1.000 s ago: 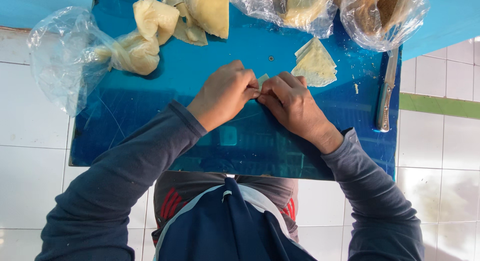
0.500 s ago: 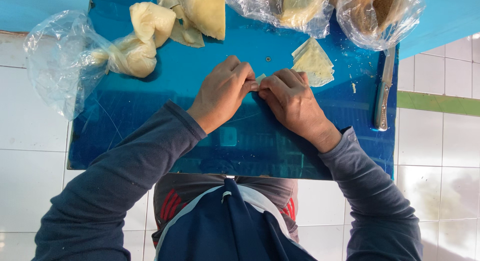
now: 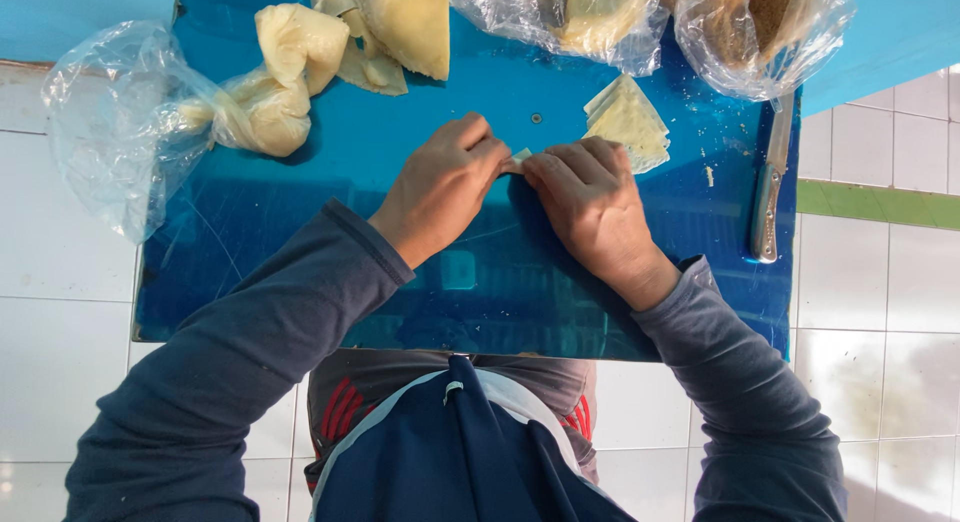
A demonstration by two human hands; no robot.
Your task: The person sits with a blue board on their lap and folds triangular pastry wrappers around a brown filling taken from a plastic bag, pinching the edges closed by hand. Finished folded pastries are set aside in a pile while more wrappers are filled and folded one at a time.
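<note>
A: Nearest me was the dark blue sleeve [image 3: 250, 352] and the jacket collar, then both hands meeting mid-board. Left hand [image 3: 440, 187] was curled nearly closed, fingertips pinching one end of a small pale wrapper [image 3: 517, 161]. Right hand [image 3: 590, 202] was the same, fingers bent in, gripping the other end.

B: Where did the wrapper sit?

A: Between the two hands, just above the blue board [image 3: 300, 242], mostly hidden by the fingers. Couldn't tell whether it touched the board.

B: How would you do that fold well?

A: My read: keep the pinch light, thin sheet like that tears. Press the edges flat and even, work from the tips, keep the corners lined up.

B: Materials beyond the hands?

A: Stack of wrappers [image 3: 628, 122] just past the right hand, thin, pale yellow, cut in triangles, a few crumbs round it. Knife [image 3: 768, 197] at the right edge, lying lengthwise, metal, worn handle. Left side, a crumpled clear bag [image 3: 115, 122] with soft creamy lumps of dough [image 3: 285, 72]. Far edge, two more clear bags [image 3: 640, 22], glossy, holding pale and brownish contents I couldn't identify.
</note>
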